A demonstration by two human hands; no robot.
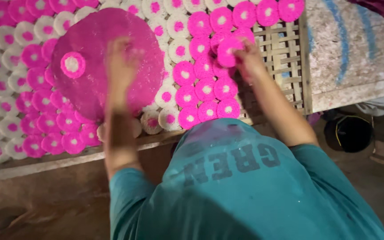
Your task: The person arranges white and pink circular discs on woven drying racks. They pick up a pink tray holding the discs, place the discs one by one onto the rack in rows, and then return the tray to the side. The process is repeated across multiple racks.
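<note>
Far left: rows of small round discs (5, 104), some pink with white centres, some white with pink centres, laid edge to edge and partly overlapping on a woven bamboo tray (285, 49). Just right of those, a large pink round sheet (90, 75), tilted above the rows, with one small pink disc with a white centre (72, 65) stuck on its face. Left hand (120, 66) blurred, pressed against the right part of the large sheet, fingers spread; whether gripping the sheet or only flat against it, cannot tell. Below the sheet, more small discs reaching down to the tray's near rim.

Middle: white discs with pink centres (165, 95), then a block of bright pink discs with white centres (205, 89), touching one another in neat rows.

Right of middle: right hand (247, 60) closed on a single pink disc (227, 51), pinched at its edge and held just above the laid rows, beside bare bamboo lattice. Hands well apart, one at the large sheet, one at the tray's right end.

Right: rough pale worktop (352, 53) with blue painted streaks, carrying the tray. Lower right, a dark round container (348, 132) on the floor. Bottom centre: teal shirt (245, 191), seen from above.
</note>
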